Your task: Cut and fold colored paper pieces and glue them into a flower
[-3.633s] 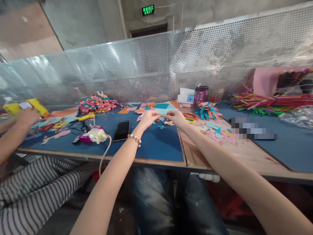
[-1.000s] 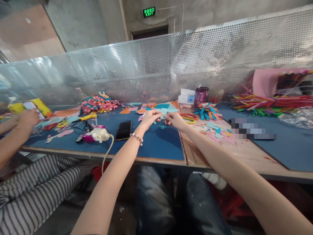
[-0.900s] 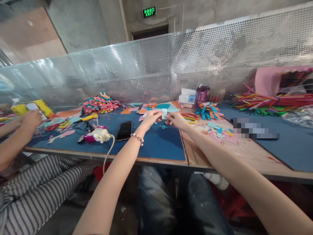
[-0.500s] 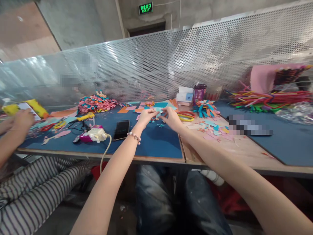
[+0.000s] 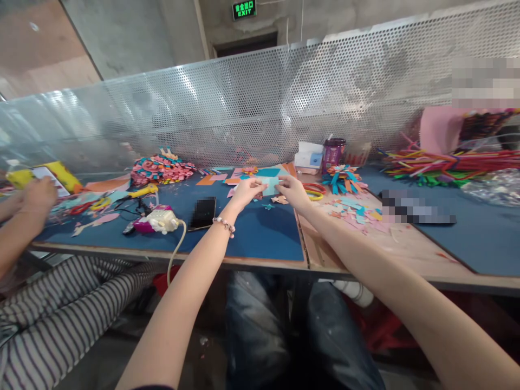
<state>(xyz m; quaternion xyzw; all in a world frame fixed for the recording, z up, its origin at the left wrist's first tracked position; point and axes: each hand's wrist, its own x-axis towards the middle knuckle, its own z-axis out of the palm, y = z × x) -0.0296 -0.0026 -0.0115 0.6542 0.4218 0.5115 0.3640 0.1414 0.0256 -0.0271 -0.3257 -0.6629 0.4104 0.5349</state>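
Note:
A small light-blue sheet (image 5: 270,186), paper or felt, is stretched between my two hands above the blue mat (image 5: 260,238). My left hand (image 5: 247,193) pinches its left edge, and my right hand (image 5: 293,192) grips the right edge. Just below lie a small teal cut-out (image 5: 268,206) and a peach scrap (image 5: 279,200). Behind the hands, several orange, pink and blue sheets (image 5: 205,180) are spread on the mat. Yellow-handled scissors (image 5: 312,196) lie close to my right hand, their blades not visible.
Left of me are a phone (image 5: 203,213), a power strip (image 5: 161,219) with its cord over the table edge, and a yellow glue gun (image 5: 143,191). A co-worker's hands (image 5: 38,197) hold a phone. Right are paper scraps (image 5: 357,211), a purple cup (image 5: 333,151) and pipe cleaners (image 5: 442,162).
My hands have moved slightly apart, and the light-blue sheet now shows flat and wider between them. The camera view has shifted a little.

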